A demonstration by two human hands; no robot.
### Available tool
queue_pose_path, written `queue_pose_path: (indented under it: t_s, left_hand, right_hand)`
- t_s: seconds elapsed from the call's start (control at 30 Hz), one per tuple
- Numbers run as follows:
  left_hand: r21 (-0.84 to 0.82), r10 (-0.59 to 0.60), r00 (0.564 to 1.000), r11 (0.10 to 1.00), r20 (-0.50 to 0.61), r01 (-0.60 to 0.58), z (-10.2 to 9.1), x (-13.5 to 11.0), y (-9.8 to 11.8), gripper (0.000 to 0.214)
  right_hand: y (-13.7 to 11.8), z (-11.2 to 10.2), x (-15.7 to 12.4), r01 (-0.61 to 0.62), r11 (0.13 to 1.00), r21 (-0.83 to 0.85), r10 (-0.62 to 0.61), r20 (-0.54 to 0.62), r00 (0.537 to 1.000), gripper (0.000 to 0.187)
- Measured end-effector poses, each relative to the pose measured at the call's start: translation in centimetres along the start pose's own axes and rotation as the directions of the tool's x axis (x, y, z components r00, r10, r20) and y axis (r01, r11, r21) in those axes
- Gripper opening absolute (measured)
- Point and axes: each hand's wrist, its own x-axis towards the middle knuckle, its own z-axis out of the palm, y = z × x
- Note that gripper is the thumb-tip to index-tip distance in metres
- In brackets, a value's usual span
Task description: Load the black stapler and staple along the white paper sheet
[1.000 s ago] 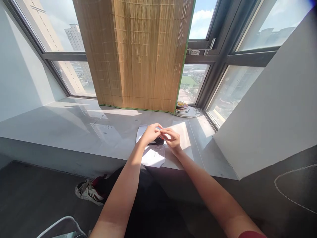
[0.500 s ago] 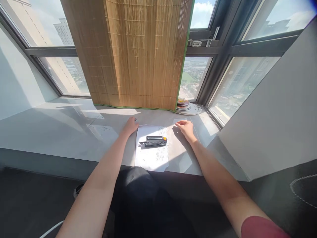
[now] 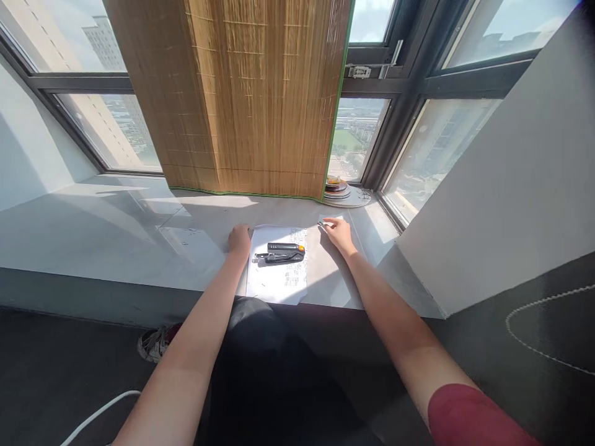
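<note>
Well, from where I stand, the black stapler [image 3: 284, 253] lies crosswise on a sheet of paper [image 3: 275, 284] — its orange-marked end toward the right — and neither hand touches it. On the sheet's left, the left hand [image 3: 238, 239] looks curled, knuckles up, though I can't tell whether it holds anything. Well apart, the right hand [image 3: 337, 233] pinches a small grey piece [image 3: 320, 223] at its fingertips, above the pale sill [image 3: 134, 241]. Beyond it, plates [image 3: 338, 193] sit stacked near the window, beside a hanging bamboo blind [image 3: 255, 118].
</note>
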Motion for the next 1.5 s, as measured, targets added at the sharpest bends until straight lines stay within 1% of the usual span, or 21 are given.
queue_pose_path:
  t_s: [0.07,0.13,0.2,0.27,0.33,0.43,0.47,0.5,0.53,0.57,0.6,0.63,0.77,0.87,0.9,0.97,1.03,1.1,1.27,1.37,1.5]
  left_hand:
    - [-0.043,-0.006,1.0,0.999,-0.026,0.005,-0.5,-1.9,0.1,0.048]
    - [-0.131,-0.017,0.996,0.991,-0.082,0.006,-1.1,-3.4,0.2,0.047]
    - [-0.283,-0.098,0.982,0.958,-0.163,0.049,-1.7,-4.6,0.6,0.043]
    - [-0.464,-0.234,0.948,0.879,-0.217,0.11,-2.2,-5.4,1.6,0.036]
    - [-0.616,-0.331,0.921,0.775,-0.204,0.142,-2.5,-6.1,3.1,0.028]
    - [-0.794,-0.364,0.92,0.597,-0.143,0.112,-2.6,-7.4,5.2,0.023]
    - [-0.834,-0.375,0.916,0.545,-0.144,0.092,-2.6,-8.0,5.6,0.022]
    - [-0.85,-0.383,0.91,0.521,-0.158,0.072,-2.5,-8.6,5.8,0.022]
    - [-0.844,-0.364,0.915,0.533,-0.172,0.054,-2.5,-9.1,5.8,0.021]
    - [-0.825,-0.334,0.923,0.564,-0.19,0.034,-2.5,-9.6,5.7,0.021]
    - [-0.805,-0.307,0.93,0.593,-0.201,0.022,-2.5,-10.0,5.4,0.021]
    - [-0.785,-0.277,0.939,0.619,-0.202,0.014,-2.6,-10.3,5.2,0.021]
    - [-0.749,-0.165,0.971,0.663,-0.173,-0.02,-2.7,-10.3,4.9,0.021]
    - [-0.731,-0.072,0.987,0.68,-0.143,-0.056,-2.7,-10.1,5.0,0.023]
    - [-0.731,-0.062,0.99,0.68,-0.129,-0.053,-2.6,-10.1,5.0,0.023]
    - [-0.732,-0.078,0.992,0.681,-0.103,-0.022,-2.5,-10.2,4.8,0.023]
    - [-0.721,-0.1,0.992,0.693,-0.071,0.018,-2.5,-10.3,4.6,0.024]
    - [-0.695,-0.094,0.995,0.718,-0.042,0.039,-2.4,-10.3,4.5,0.02]
    - [-0.636,-0.017,1.0,0.772,-0.012,0.005,-2.0,-10.4,4.5,0.014]
    - [-0.607,0.039,0.999,0.794,0.025,-0.016,-1.8,-10.4,4.2,0.011]
    - [-0.584,0.057,0.997,0.812,0.045,-0.02,-1.5,-10.3,3.8,0.011]
  right_hand:
    - [-0.8,0.1,-1.3,0.021,0.998,0.057,-0.022,0.019,1.0,0.022]
    - [-1.7,0.6,-3.0,0.064,0.99,0.124,-0.073,0.071,0.995,0.024]
    - [-2.7,1.2,-4.8,0.117,0.975,0.187,-0.14,0.117,0.983,0.029]
    - [-3.6,1.9,-6.5,0.153,0.96,0.236,-0.189,0.138,0.972,0.034]
    - [-4.5,2.4,-7.6,0.203,0.946,0.252,-0.25,0.172,0.953,0.041]
    - [-5.5,2.7,-8.5,0.3,0.918,0.259,-0.365,0.261,0.894,0.059]
    - [-5.6,2.8,-8.6,0.33,0.907,0.263,-0.4,0.292,0.868,0.061]
    - [-5.7,2.8,-8.6,0.356,0.896,0.264,-0.429,0.32,0.844,0.058]
    - [-5.8,2.8,-8.6,0.381,0.887,0.261,-0.454,0.343,0.822,0.05]
    - [-5.8,2.8,-8.5,0.406,0.878,0.254,-0.476,0.361,0.802,0.043]
    - [-5.7,2.8,-8.4,0.426,0.871,0.246,-0.49,0.368,0.79,0.036]
    - [-5.6,2.7,-8.3,0.434,0.868,0.24,-0.495,0.363,0.79,0.032]
    - [-5.4,2.4,-8.0,0.378,0.893,0.244,-0.44,0.295,0.848,0.025]
    - [-5.5,2.4,-7.8,0.319,0.913,0.254,-0.389,0.313,0.866,0.026]
    - [-5.6,2.4,-7.8,0.301,0.919,0.256,-0.375,0.323,0.869,0.027]
    - [-5.6,2.4,-7.8,0.281,0.923,0.264,-0.36,0.332,0.872,0.027]
    - [-5.6,2.5,-7.7,0.283,0.918,0.279,-0.369,0.333,0.868,0.026]
    - [-5.5,2.5,-7.7,0.291,0.91,0.294,-0.382,0.328,0.864,0.024]
    - [-5.4,2.3,-7.7,0.288,0.908,0.304,-0.383,0.329,0.863,0.021]
    - [-5.3,2.3,-7.6,0.275,0.916,0.294,-0.37,0.344,0.863,0.021]
    - [-5.1,2.5,-7.4,0.261,0.918,0.298,-0.363,0.372,0.854,0.022]
